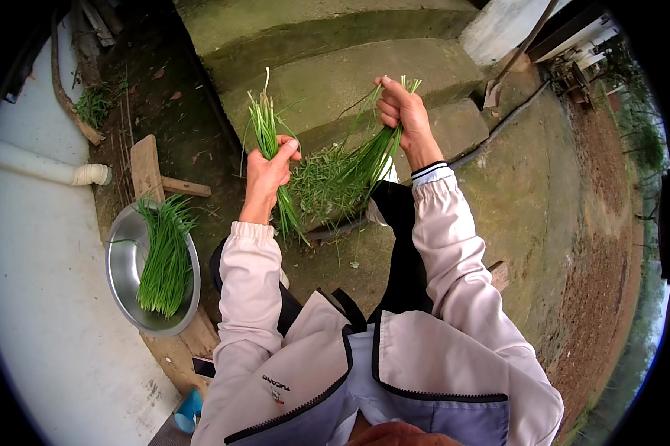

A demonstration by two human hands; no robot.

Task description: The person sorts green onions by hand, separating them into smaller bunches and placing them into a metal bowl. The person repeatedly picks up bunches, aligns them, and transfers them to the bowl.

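In my left hand (269, 170) a bunch of green chives or similar thin stalks (264, 125) is gripped, pale stem ends up and leaf tips hanging below. My right hand (404, 114) is closed around a second bunch of the stalks (376, 156), held near its pale ends, its leaves trailing down to the left. Under and between the hands lies a heap of loose green and yellowish trimmings (323, 187). To my left stands a metal basin (124, 273) with a neat sheaf of the same green stalks (167, 262) inside.
Concrete steps (357, 72) rise ahead. Wooden boards (145, 164) lie by the basin, near a white wall (39, 267) with a plastic pipe (45, 164). A black hose (502, 128) and a long-handled tool (493, 92) are at right. A blue plastic object (187, 412) sits lower left.
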